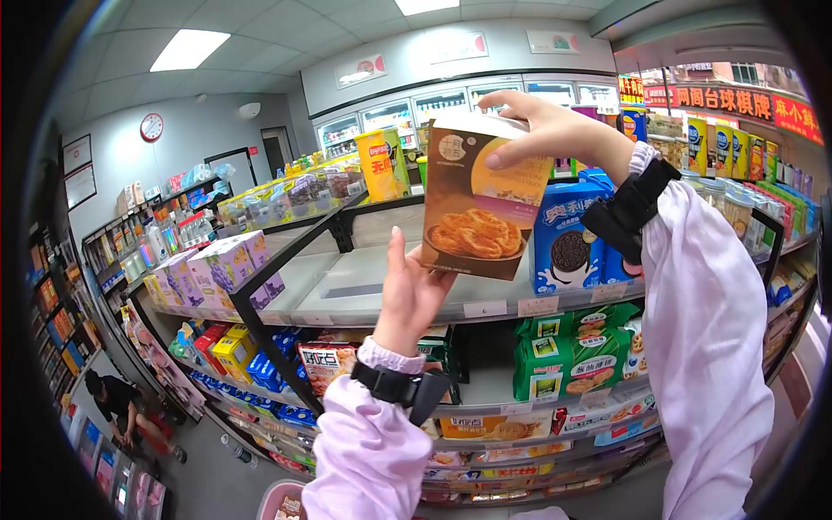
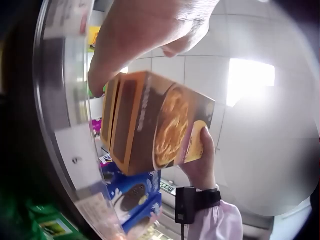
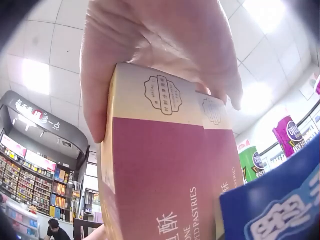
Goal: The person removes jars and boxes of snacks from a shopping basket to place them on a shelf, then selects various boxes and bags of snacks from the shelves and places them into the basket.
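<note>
A brown pastry box (image 1: 475,217) is held up in the air in front of the shelf (image 1: 342,282), tilted a little, its front printed with a bowl of golden pastry. A second box (image 2: 107,112) sits flush beside it, as the left wrist view shows; the right wrist view shows maroon sides with pale lettering on both. With the brown box as the dial's centre in the head view, the right hand (image 1: 563,130) comes in from between 1 and 2 o'clock and grips the pair across the top, thumb on the front. The left hand (image 1: 412,302) is at 7 o'clock, its thumb raised and its fingers loosely extended by the lower corner; whether they touch the box cannot be told. Black straps circle both wrists over lilac sleeves.

Blue cookie boxes (image 1: 568,238) stand just beside it, between 3 and 4 o'clock. Green packs (image 1: 576,360) are stacked on the level below, at 5 o'clock. A yellow canister (image 1: 376,165) stands at 10 o'clock, and purple boxes (image 1: 230,269) are grouped well apart, between 8 and 9. Farther out, glass-door coolers (image 1: 388,117) line the wall at 11, a red sign (image 1: 719,102) shows at 2, a round clock (image 1: 152,127) hangs toward 10, and a person (image 1: 117,407) in dark clothing sits low at 8.
</note>
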`<state>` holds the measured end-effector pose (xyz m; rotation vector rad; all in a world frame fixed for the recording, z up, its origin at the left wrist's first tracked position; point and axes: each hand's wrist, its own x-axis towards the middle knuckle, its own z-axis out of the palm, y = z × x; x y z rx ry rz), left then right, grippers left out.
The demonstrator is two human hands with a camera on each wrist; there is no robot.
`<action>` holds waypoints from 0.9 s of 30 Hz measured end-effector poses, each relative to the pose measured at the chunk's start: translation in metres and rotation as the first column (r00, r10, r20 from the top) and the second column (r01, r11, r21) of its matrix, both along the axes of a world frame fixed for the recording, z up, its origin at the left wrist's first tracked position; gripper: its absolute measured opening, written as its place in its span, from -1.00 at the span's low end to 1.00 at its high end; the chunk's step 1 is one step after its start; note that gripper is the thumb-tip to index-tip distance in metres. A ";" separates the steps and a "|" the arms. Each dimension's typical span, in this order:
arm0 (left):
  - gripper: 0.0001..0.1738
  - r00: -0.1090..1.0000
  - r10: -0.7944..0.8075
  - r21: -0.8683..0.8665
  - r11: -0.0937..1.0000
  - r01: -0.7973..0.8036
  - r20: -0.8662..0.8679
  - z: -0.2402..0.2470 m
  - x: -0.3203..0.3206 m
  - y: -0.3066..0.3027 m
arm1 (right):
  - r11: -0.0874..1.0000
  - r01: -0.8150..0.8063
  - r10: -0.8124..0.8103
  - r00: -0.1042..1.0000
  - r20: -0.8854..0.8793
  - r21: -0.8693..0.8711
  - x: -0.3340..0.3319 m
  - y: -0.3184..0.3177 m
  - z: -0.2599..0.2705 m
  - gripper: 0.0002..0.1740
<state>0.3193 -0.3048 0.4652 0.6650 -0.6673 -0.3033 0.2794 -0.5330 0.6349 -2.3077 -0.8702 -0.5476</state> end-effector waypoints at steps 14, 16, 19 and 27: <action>-0.06 0.702 0.171 0.485 0.609 -0.627 0.692 0.036 0.000 0.008 | 0.960 -0.075 0.040 0.990 -0.132 -0.269 0.038 0.009 -0.018 0.05; -0.15 0.712 0.126 0.505 0.620 -0.600 0.690 0.037 0.003 0.003 | 0.961 -0.071 0.032 0.989 -0.145 -0.267 0.041 0.007 -0.020 0.07; -0.22 0.776 0.138 0.529 0.657 -0.537 0.616 0.036 0.003 -0.002 | 0.958 -0.068 0.030 0.990 -0.138 -0.279 0.048 0.005 -0.021 0.10; -0.36 0.759 0.179 0.536 0.608 -0.586 0.626 0.038 -0.003 -0.009 | 0.918 0.031 -0.110 0.978 -0.179 -0.396 0.041 0.004 -0.018 0.16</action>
